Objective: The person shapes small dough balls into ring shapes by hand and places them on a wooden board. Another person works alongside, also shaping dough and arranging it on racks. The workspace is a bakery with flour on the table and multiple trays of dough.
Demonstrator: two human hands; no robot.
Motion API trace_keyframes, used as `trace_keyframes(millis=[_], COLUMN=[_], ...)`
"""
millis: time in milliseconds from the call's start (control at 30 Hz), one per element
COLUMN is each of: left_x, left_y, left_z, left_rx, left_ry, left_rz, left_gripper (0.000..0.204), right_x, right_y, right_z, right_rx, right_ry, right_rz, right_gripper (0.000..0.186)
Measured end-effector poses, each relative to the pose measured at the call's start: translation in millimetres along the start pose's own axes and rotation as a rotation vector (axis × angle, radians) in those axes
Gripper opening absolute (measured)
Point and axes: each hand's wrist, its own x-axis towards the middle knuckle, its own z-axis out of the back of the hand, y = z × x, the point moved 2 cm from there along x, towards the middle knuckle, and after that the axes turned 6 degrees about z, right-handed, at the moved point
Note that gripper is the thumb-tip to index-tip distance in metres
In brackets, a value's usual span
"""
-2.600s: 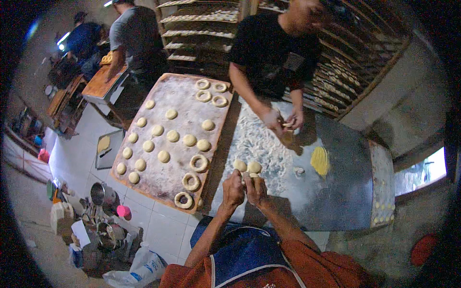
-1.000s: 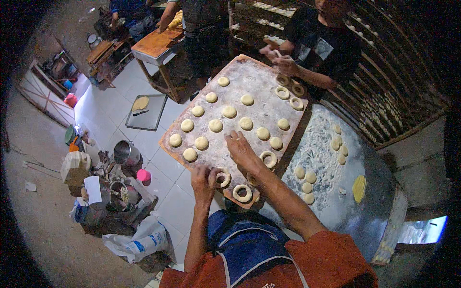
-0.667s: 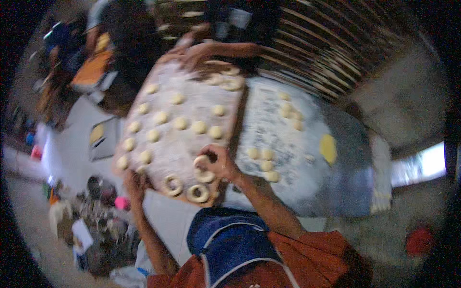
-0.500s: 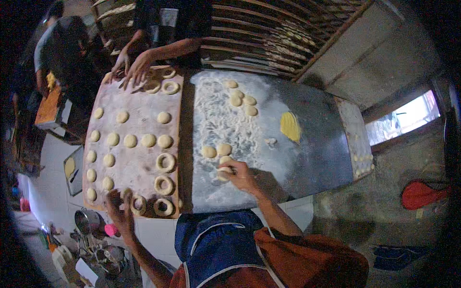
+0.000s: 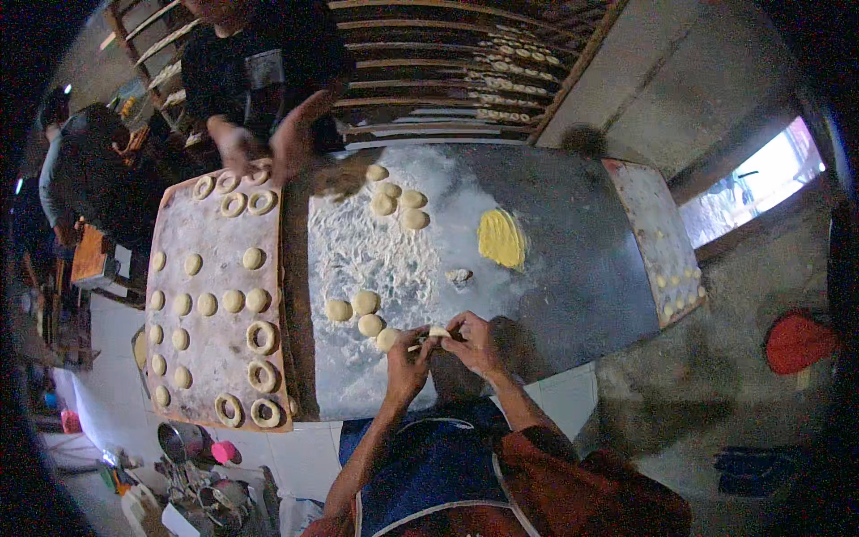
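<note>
My left hand [image 5: 410,356] and my right hand [image 5: 472,344] pinch one small pale dough piece [image 5: 438,332] between their fingers, over the near part of a floured metal worktop [image 5: 564,295]. Just left of them lie several round dough discs [image 5: 365,302]. Farther back is another cluster of discs [image 5: 383,202], with a yellow smear of fat [image 5: 500,238] to its right. Along the worktop's left side is a floured board [image 5: 221,268] bearing dough rounds [image 5: 233,300] and dough rings [image 5: 261,376].
Across the worktop a person in a dark T-shirt [image 5: 259,85] works with blurred hands over the board. Behind are racks [image 5: 429,54]; other people [image 5: 85,170] stand at left. A second board [image 5: 649,233] lies at right, pots [image 5: 179,443] below left, a red object [image 5: 792,340] on the right.
My hands have left the board and come together over the metal worktop on a dough piece. The view has swung rightward. The other person's hands have shifted along the board's far end.
</note>
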Motion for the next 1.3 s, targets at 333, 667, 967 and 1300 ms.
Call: trace_keyframes(millis=[333, 667, 967, 1300], left_x=[16, 26, 28, 40], left_y=[-12, -19, -16, 7], left_z=[-32, -39, -36, -25], left_rx=[-0.331, -0.697, -0.049, -1.037], left_ry=[0.027, 0.09, -0.217, -0.188], left_rz=[0.095, 0.232, 0.083, 0.29], left_gripper=[0.025, 0.024, 0.024, 0.024], right_x=[15, 41, 38, 28], right_y=[19, 49, 21, -20], right_z=[15, 30, 6, -30], right_rx=[-0.112, 0.417, 0.353, -0.464], right_ry=[-0.052, 0.32, 0.011, -0.034], right_rz=[0.149, -0.034, -0.213, 0.16], right_gripper=[0.057, 0.043, 0.038, 0.027])
